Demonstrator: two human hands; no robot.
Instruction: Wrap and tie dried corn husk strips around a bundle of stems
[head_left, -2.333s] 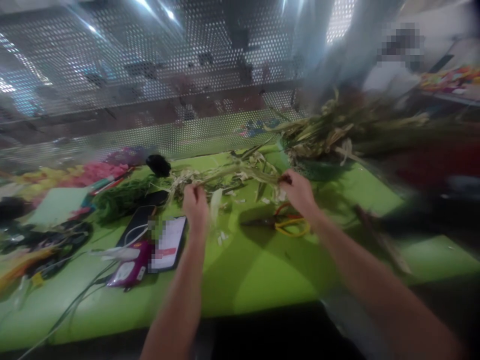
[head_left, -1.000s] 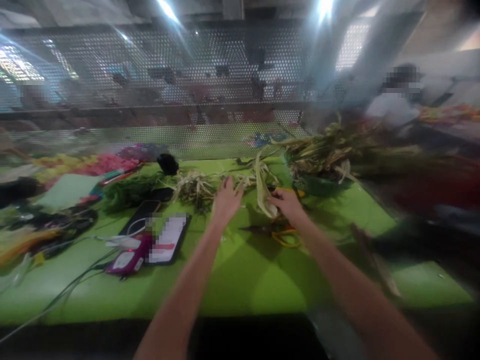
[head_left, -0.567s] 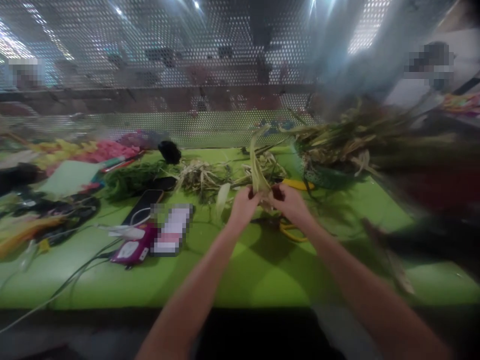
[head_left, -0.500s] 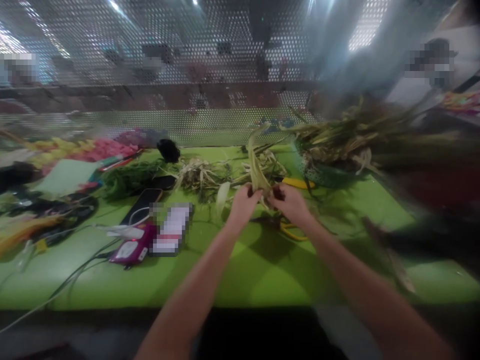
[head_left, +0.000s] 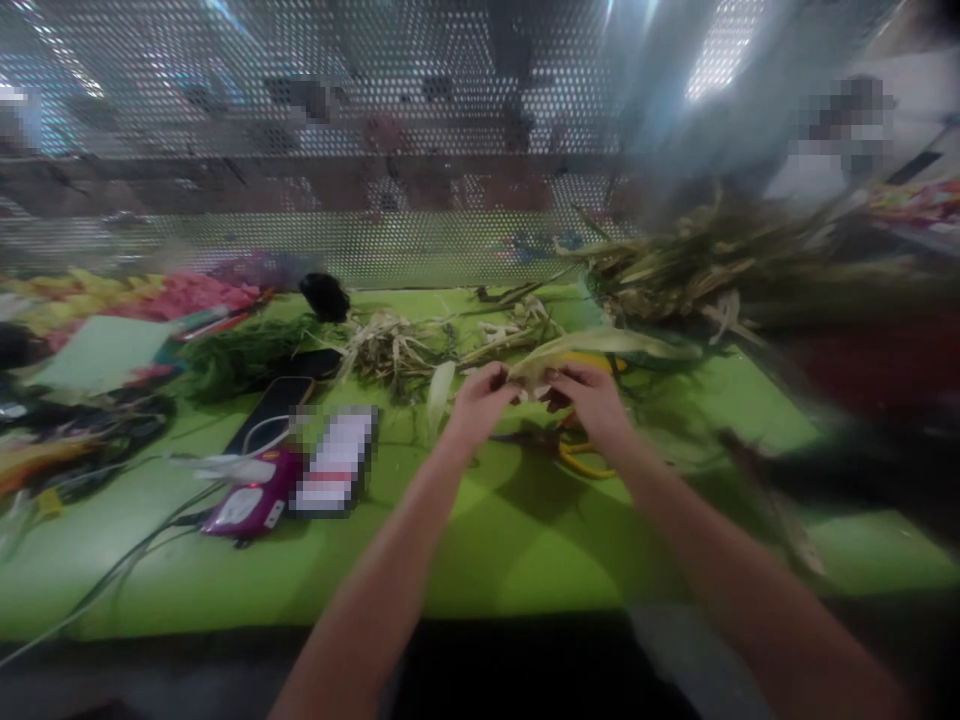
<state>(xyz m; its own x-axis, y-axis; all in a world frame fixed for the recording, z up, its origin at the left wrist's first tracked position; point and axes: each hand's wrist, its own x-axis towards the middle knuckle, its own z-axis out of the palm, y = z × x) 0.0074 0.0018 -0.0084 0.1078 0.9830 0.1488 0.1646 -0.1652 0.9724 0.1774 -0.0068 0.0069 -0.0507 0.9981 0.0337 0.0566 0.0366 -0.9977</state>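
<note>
Between my two hands is a long, pale green-yellow corn husk [head_left: 600,345], its narrow end stretching off to the right. My left hand [head_left: 484,400] pinches its near end, with the fingertips close together. My right hand [head_left: 589,395] grips the same husk a little to the right. Under my right hand lie scissors with yellow handles [head_left: 585,462], partly covered by the hand. A loose piece of pale husk [head_left: 440,388] rests just left of my left hand, and a heap of dry husk strips [head_left: 390,350] sits behind it.
A basket [head_left: 637,345] heaped with dried husks [head_left: 690,265] stands at back right. On the left are a purple power adapter [head_left: 255,495] with cables, a lit phone [head_left: 337,460], a dark phone [head_left: 274,410], and green fibre [head_left: 240,360]. A perforated metal screen [head_left: 450,230] closes off the back.
The husk's long free end has swung from pointing up and away to lying out toward the right. My hands remain close together on it. The view has shifted slightly.
</note>
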